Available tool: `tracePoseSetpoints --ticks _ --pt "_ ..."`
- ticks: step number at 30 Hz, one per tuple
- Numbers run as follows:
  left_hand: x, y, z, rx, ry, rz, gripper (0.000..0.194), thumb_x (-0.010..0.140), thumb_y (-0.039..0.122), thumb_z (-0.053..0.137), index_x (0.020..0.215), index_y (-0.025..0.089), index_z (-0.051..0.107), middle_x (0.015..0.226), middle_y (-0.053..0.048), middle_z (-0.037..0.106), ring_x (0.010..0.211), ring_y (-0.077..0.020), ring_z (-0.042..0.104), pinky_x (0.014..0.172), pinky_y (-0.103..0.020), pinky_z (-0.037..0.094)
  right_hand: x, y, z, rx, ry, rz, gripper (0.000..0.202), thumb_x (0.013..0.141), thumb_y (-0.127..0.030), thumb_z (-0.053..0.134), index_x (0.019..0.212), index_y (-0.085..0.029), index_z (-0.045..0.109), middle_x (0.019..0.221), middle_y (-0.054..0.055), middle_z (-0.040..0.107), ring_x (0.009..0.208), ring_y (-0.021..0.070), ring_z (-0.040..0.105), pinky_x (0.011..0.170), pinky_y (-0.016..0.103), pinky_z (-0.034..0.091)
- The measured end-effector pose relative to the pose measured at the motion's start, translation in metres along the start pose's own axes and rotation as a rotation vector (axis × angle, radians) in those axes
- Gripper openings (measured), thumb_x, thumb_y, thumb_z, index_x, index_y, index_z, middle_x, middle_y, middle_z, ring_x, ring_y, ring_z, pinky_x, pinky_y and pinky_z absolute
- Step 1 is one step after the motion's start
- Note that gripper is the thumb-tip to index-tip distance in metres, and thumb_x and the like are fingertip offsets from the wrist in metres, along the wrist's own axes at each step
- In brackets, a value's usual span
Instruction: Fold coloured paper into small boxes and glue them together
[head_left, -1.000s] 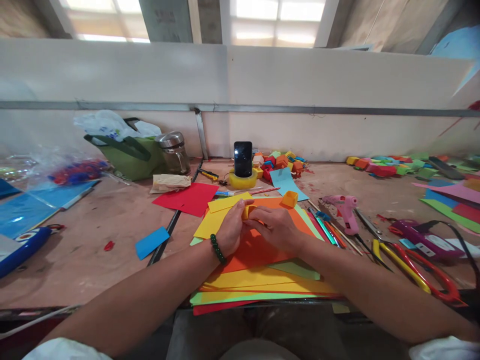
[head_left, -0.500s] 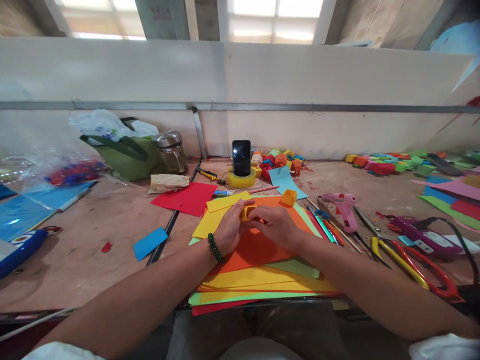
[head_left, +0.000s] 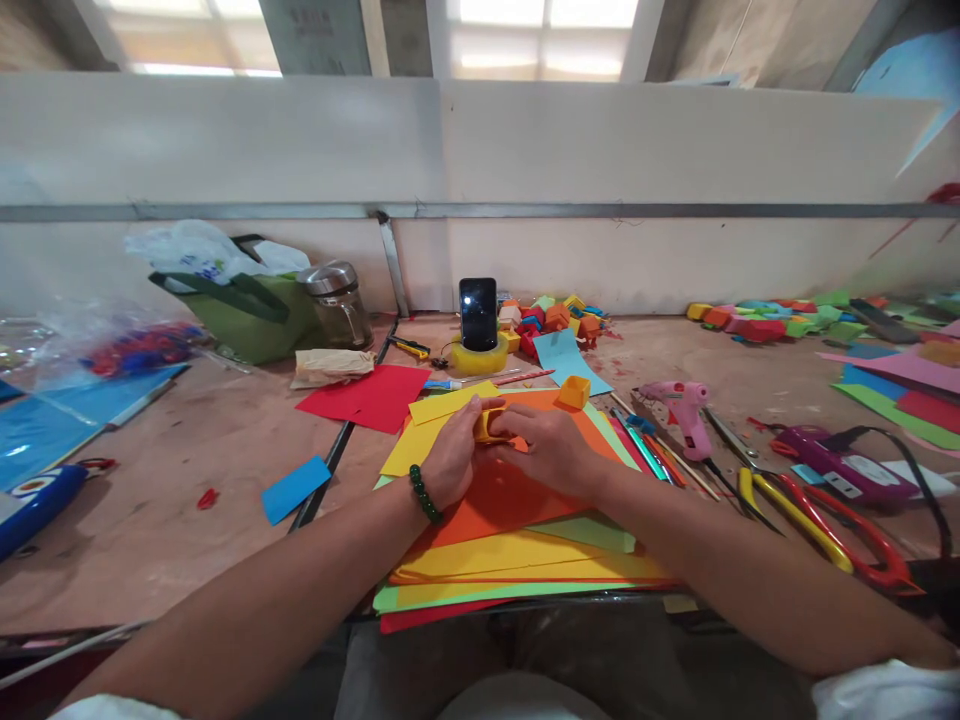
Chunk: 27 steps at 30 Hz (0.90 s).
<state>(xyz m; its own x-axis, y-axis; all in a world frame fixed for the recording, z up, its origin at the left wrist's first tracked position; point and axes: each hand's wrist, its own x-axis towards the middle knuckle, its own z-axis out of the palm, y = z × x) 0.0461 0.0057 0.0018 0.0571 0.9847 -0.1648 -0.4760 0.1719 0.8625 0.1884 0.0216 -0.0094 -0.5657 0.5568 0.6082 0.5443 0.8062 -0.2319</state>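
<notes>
Between my two hands is a small yellow paper box (head_left: 489,424), partly covered by my fingers. My left hand (head_left: 454,452) is closed round its left side, with a dark green bead bracelet on the wrist. From the right, the fingers of my right hand (head_left: 551,445) pinch the box's edge. Both hands are just above an orange sheet (head_left: 499,508) on a stack of coloured paper. A second yellow paper box (head_left: 574,392) stands at the stack's upper right. Yellow paper (head_left: 416,440) lies beside my left hand.
At the back, a phone (head_left: 478,314) leans upright on a tape roll (head_left: 480,358), beside a pile of paper cubes (head_left: 559,318). A pink glue gun (head_left: 686,415), scissors (head_left: 799,515) and a purple power strip (head_left: 844,462) lie right. A glass jar (head_left: 337,305) stands left.
The view has shifted slightly. My hands stay on the small yellow box, with only a slight change in how it sits between the fingers.
</notes>
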Motion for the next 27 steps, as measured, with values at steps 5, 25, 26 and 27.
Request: tracePoseSetpoints --ticks 5,25,26,27 --pt "-0.0018 0.0005 0.0007 0.021 0.006 -0.023 0.028 0.092 0.032 0.050 0.086 0.011 0.068 0.078 -0.006 0.065 0.060 -0.0104 0.059 0.050 -0.019 0.049 -0.0003 0.0036 0.0022 -0.014 -0.021 -0.015 0.015 0.085 -0.015 0.059 0.071 -0.018 0.065 0.071 0.001 0.068 0.060 0.0106 0.057 0.053 0.022 0.031" --pt "-0.0032 0.0048 0.0017 0.054 0.022 -0.026 0.030 0.094 0.025 0.041 0.089 0.013 0.068 0.072 -0.003 0.063 0.052 -0.0089 0.057 0.043 -0.017 0.047 -0.0007 0.0024 -0.0003 -0.087 -0.043 -0.107 0.027 0.094 -0.028 0.048 0.076 -0.018 0.065 0.076 0.003 0.070 0.061 0.0103 0.059 0.050 0.023 0.029" --pt "-0.0034 0.0047 0.0017 0.058 0.022 -0.025 0.030 0.095 0.025 0.041 0.089 0.012 0.068 0.072 -0.003 0.062 0.052 -0.0085 0.056 0.043 -0.017 0.046 -0.0009 0.0029 -0.0001 -0.093 -0.055 -0.121 0.028 0.095 -0.028 0.047 0.075 -0.017 0.065 0.074 0.003 0.069 0.061 0.0102 0.058 0.050 0.023 0.028" --pt "-0.0033 0.0044 0.0016 0.061 0.020 -0.024 0.029 0.094 0.024 0.041 0.089 0.012 0.068 0.071 -0.002 0.062 0.051 -0.0083 0.056 0.042 -0.017 0.046 -0.0010 0.0034 -0.0001 -0.094 -0.061 -0.135 0.029 0.095 -0.028 0.046 0.075 -0.017 0.065 0.074 0.003 0.069 0.060 0.0101 0.058 0.049 0.023 0.027"
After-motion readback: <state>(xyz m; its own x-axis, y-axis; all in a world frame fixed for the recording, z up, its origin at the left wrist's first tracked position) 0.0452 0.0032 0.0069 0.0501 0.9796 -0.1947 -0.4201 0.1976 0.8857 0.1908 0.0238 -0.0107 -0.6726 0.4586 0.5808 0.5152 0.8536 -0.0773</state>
